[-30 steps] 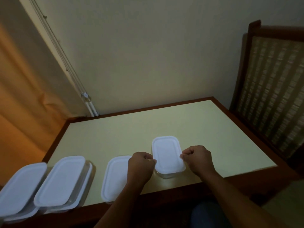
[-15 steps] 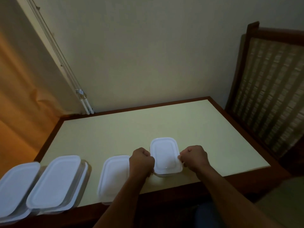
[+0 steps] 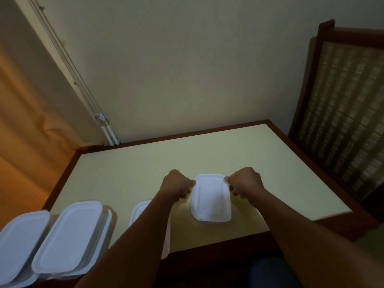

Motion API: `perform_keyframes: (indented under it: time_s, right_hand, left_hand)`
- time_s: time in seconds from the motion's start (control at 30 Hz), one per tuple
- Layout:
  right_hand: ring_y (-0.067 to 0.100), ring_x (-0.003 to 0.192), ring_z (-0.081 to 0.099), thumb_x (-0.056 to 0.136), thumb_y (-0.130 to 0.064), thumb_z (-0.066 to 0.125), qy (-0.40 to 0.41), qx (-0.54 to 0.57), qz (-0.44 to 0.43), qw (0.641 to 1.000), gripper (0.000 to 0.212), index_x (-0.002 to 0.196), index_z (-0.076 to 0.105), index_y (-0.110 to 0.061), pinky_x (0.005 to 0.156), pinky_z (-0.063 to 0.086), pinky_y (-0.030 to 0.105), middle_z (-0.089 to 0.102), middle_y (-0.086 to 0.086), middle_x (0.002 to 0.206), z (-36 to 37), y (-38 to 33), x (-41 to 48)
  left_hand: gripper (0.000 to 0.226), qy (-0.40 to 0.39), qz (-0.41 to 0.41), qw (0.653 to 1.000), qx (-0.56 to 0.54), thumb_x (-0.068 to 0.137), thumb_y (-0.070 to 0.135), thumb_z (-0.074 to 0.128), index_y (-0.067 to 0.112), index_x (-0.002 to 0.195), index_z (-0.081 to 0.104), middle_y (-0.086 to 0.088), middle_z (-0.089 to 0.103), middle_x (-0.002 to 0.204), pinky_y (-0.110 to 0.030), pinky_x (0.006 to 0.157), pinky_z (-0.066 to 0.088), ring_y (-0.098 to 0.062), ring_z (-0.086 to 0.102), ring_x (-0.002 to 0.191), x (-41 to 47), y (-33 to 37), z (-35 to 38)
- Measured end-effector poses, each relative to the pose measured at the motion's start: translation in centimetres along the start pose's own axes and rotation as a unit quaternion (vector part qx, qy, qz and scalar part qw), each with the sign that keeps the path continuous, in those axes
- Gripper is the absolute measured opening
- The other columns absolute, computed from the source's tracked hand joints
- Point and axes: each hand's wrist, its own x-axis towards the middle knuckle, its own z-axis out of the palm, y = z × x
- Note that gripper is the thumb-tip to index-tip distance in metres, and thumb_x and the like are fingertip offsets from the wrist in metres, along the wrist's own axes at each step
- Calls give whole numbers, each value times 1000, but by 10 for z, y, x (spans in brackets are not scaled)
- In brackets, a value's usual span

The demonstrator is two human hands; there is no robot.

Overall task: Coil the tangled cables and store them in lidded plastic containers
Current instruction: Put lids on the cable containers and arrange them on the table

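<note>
cables: any in sight?
none. only white-lidded boxes on the counter. whether coils lie inside them i cannot tell, as the walls are too dim.
where is the one being worked on?
the lidded container sits mid-counter, towards the front edge, between the two hands. three more stand to its left: the outermost container, the next container, and a third container half hidden by the left forearm.
and the fingers?
curled. the left hand and the right hand each pinch a far corner of the lid.
which step, then?
i'd judge seating the lid, though opening it would look the same from here.
next move?
if sealing, press along the rim to the near corners until it lies flat all round, then slide the box beside the others. if opening, peel evenly so the base doesn't lift.
</note>
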Motion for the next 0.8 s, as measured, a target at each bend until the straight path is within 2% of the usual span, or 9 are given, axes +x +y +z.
perform_keyframes:
  time_s: [0.1, 0.2, 0.3, 0.47, 0.57, 0.63, 0.73, 0.8]
  right_hand:
    - [24, 67, 74, 82, -16, 76, -7, 21, 24, 999, 13, 79, 76, -3, 67, 61, 36, 75, 10, 71, 3, 1, 8]
    - [25, 64, 72, 82, -17, 77, -38, 57, 59, 996, 15, 81, 75, -3, 57, 55, 32, 76, 11, 74, 4, 9, 15]
    - [25, 61, 70, 81, -18, 78, -53, 81, 95, 991, 17, 82, 74, -1, 55, 47, 29, 75, 12, 72, 4, 13, 20]
    - [23, 60, 72, 82, -19, 77, -21, 60, 61, 996, 16, 74, 75, -5, 55, 48, 29, 74, 7, 64, 6, 10, 11]
    - [21, 58, 71, 86, -23, 77, 1, 67, 24, 997, 25, 69, 74, -5, 59, 53, 29, 72, 3, 60, 7, 16, -6]
    - [22, 58, 71, 88, -26, 75, -2, 61, 6, 998, 29, 68, 74, -5, 63, 56, 31, 73, 2, 61, 6, 23, -21]
    - [22, 60, 72, 88, -25, 73, -20, 56, -7, 998, 22, 72, 77, -10, 69, 59, 34, 74, 0, 63, 3, 35, -47]
    - [18, 56, 70, 89, -22, 73, -32, 53, -18, 998, 16, 76, 78, -15, 70, 59, 35, 74, 0, 63, 4, 42, -63]
  left_hand:
    - [16, -12, -11, 1000, 1, 87, 11, 75, -5, 89, 73, -10, 66, 68, -19, 39, 36, -16, 51, 44, 13, 7, 3]
    - [13, -52, -40, 997, -37, 88, 7, 75, -4, 95, 74, -11, 66, 75, -23, 46, 35, -17, 50, 55, 21, 3, 1]
    - [10, -73, -56, 992, -81, 90, 5, 72, -2, 97, 73, -8, 68, 81, -23, 51, 31, -15, 46, 57, 18, -1, -1]
    - [12, -26, -39, 994, -96, 83, 8, 74, -4, 84, 74, -20, 75, 89, -21, 46, 33, -22, 51, 56, 11, -7, 3]
    - [26, 18, 15, 998, -57, 87, 17, 74, -9, 81, 74, -15, 71, 67, -14, 41, 35, -13, 51, 40, -4, -15, 7]
    - [30, 31, 33, 998, -42, 89, 19, 73, -10, 81, 73, -15, 68, 61, -12, 40, 35, -10, 47, 32, -16, -24, 9]
    - [23, 13, 52, 998, -14, 86, 14, 73, -9, 80, 74, -23, 73, 72, -18, 47, 45, -16, 53, 41, -33, -37, 11]
    - [16, 6, 69, 998, -1, 85, 12, 71, 1, 74, 73, -18, 69, 70, -28, 57, 49, -20, 56, 54, -45, -45, 11]
